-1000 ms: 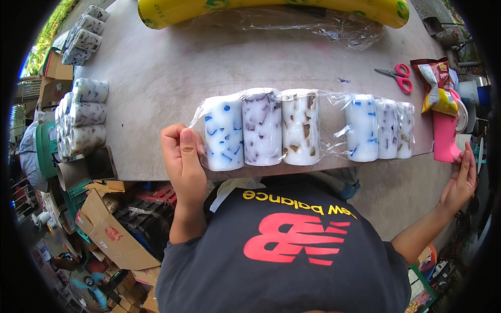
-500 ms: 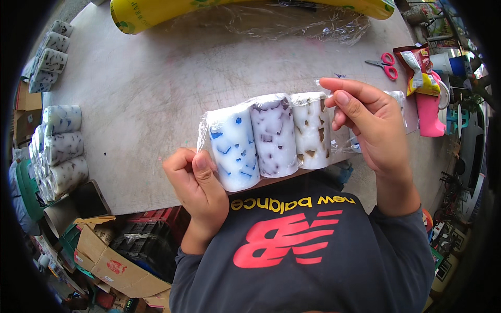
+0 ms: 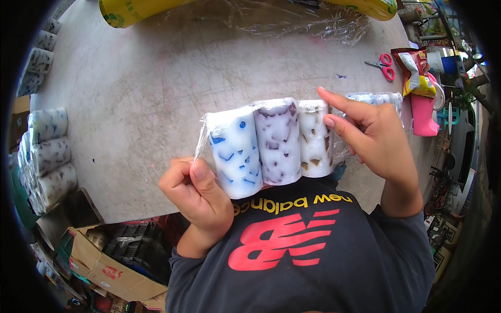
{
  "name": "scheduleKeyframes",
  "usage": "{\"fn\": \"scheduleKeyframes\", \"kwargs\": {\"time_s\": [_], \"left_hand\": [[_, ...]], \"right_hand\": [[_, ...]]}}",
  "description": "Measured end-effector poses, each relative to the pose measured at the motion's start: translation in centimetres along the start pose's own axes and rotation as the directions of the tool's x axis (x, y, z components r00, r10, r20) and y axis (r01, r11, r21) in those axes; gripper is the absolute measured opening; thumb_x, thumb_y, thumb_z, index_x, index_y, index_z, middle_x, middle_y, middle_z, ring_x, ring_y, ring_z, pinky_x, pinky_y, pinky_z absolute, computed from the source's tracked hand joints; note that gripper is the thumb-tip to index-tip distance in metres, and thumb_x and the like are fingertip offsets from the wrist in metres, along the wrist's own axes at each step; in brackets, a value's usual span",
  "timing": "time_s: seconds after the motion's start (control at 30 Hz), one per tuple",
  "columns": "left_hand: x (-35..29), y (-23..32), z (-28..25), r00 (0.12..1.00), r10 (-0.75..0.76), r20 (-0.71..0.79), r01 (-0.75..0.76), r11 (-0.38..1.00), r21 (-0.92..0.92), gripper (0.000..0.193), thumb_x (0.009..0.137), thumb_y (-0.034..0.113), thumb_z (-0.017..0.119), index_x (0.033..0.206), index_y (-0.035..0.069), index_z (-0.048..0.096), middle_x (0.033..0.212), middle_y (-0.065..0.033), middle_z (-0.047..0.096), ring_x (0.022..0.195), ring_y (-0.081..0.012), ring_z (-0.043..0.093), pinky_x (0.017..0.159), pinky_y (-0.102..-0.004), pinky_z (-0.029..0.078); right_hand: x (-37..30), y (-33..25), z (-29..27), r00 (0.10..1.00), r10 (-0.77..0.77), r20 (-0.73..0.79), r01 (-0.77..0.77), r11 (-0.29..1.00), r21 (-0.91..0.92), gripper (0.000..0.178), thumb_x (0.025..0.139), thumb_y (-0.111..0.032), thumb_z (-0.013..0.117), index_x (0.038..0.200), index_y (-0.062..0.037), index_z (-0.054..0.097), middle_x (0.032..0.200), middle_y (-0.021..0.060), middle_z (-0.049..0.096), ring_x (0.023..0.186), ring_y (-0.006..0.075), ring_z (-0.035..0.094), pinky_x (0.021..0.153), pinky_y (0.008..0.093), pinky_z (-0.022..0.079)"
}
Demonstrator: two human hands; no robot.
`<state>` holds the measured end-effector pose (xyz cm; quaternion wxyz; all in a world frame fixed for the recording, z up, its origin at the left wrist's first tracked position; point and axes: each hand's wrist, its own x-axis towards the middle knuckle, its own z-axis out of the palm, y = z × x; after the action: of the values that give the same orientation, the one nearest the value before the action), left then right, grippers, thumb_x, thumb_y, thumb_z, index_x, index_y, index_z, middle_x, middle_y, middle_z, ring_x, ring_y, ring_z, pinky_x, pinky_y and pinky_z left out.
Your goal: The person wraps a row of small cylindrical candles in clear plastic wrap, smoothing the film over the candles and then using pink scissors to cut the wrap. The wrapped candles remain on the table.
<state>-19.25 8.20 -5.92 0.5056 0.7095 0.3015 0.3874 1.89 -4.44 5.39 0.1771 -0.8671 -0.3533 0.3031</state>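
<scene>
Three white pillar candles stand side by side, wrapped together in clear plastic film (image 3: pixel 202 136). One candle has blue chips (image 3: pixel 235 156), the middle one purple chips (image 3: pixel 278 148), and the right one brown chips (image 3: pixel 316 138). At the left end, my left hand (image 3: pixel 198 190) pinches a gathered tail of the film between thumb and bent fingers. My right hand (image 3: pixel 373 138) is beside the brown-chipped candle, thumb and forefinger spread apart, with nothing visible between them. Its other fingers are partly hidden. Behind that hand lies another film-wrapped pack (image 3: pixel 391 99).
Wrapped candle packs (image 3: pixel 52 148) are stacked along the table's left edge. A yellow roll of wrap (image 3: pixel 141 11) lies at the far side with loose film. Pink-handled scissors (image 3: pixel 386 68), a snack bag (image 3: pixel 415 73) and a pink container (image 3: pixel 424 115) are at right. Cardboard boxes (image 3: pixel 112 263) stand lower left.
My right hand has shifted slightly down and its thumb and forefinger have spread apart. The candle pack sits a little lower in view. My left hand keeps its pinch on the film.
</scene>
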Motion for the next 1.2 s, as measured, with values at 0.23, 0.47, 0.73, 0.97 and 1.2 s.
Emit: {"fn": "scheduleKeyframes", "kwargs": {"time_s": [0.23, 0.47, 0.73, 0.97, 1.2], "left_hand": [[0.1, 0.0, 0.2, 1.0, -0.002, -0.027, 0.002, 1.0, 0.015, 0.014, 0.107, 0.017, 0.041, 0.104, 0.003, 0.037, 0.088, -0.0041, 0.045, 0.073, -0.0069, 0.04, 0.07, -0.0234, 0.04], [-0.1, 0.0, -0.7, 0.994, -0.098, -0.047, 0.093, 0.991, -0.099, 0.02, 0.105, 0.022, 0.038, 0.106, 0.003, 0.041, 0.095, -0.0079, 0.047, 0.085, -0.0116, 0.044, 0.081, -0.0291, 0.039], [1.5, 0.3, -0.2, 0.989, 0.014, 0.146, -0.04, 0.984, 0.174, 0.063, 0.1, 0.042, 0.036, 0.145, -0.002, 0.037, 0.15, -0.0171, 0.039, 0.139, -0.0284, 0.038, 0.116, -0.0418, 0.028], [1.5, -0.1, 0.6, 0.996, 0.035, 0.086, -0.046, 0.991, 0.126, 0.066, 0.099, 0.044, 0.038, 0.147, -0.001, 0.036, 0.15, -0.0178, 0.038, 0.138, -0.0283, 0.038, 0.115, -0.0424, 0.028], [1.4, -0.6, 0.7, 0.996, -0.034, 0.08, 0.024, 0.992, 0.121, 0.073, 0.096, 0.049, 0.042, 0.149, -0.001, 0.035, 0.147, -0.0188, 0.039, 0.136, -0.0282, 0.038, 0.114, -0.0424, 0.028]], "right_hand": [[-2.1, -0.4, -0.1, 0.971, -0.222, -0.085, 0.192, 0.944, -0.267, 0.071, 0.081, -0.022, 0.079, 0.145, -0.0128, 0.051, 0.055, -0.0032, 0.046, 0.05, 0.0045, 0.04, 0.049, 0.0266, 0.035], [-7.0, 15.8, -10.8, 0.228, -0.125, -0.965, -0.193, 0.966, -0.171, 0.041, 0.096, -0.031, 0.063, 0.134, -0.0145, 0.061, 0.106, 0.0072, 0.066, 0.088, 0.0162, 0.062, 0.084, 0.031, 0.049], [-11.2, 33.6, -13.9, 0.528, 0.461, -0.713, -0.244, 0.887, 0.392, 0.056, 0.1, -0.052, 0.05, 0.12, -0.0026, 0.067, 0.127, 0.0133, 0.063, 0.112, 0.0218, 0.061, 0.098, 0.0345, 0.044], [-13.0, 35.1, -16.8, 0.654, 0.509, -0.559, -0.081, 0.783, 0.617, 0.038, 0.097, -0.036, 0.064, 0.116, -0.0031, 0.068, 0.116, 0.0022, 0.066, 0.103, 0.0086, 0.059, 0.094, 0.0281, 0.045], [-17.7, 37.3, -15.4, 0.694, 0.502, -0.516, 0.079, 0.659, 0.748, 0.036, 0.094, -0.022, 0.069, 0.119, 0.0028, 0.065, 0.113, 0.0072, 0.067, 0.103, 0.0122, 0.063, 0.098, 0.0301, 0.049]]}}
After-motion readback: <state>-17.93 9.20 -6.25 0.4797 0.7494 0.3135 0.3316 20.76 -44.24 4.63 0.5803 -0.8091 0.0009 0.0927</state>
